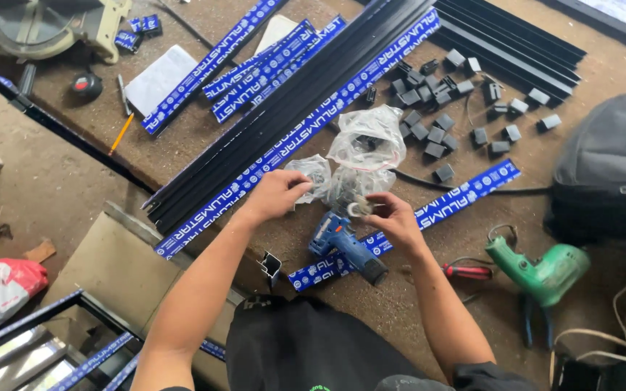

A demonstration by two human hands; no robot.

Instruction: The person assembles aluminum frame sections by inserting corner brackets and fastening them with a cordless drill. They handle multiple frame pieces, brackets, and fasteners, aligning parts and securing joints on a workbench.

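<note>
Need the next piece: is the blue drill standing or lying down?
Lying down: the blue drill rests on its side on the table.

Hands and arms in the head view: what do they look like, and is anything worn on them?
Both are bare: the left hand and right hand wear no gloves, and no rings, watch or bands show. The forearms are uncovered up to the elbows, with no sleeves reaching them. At the bottom edge, dark black clothing covers the person's body.
</note>
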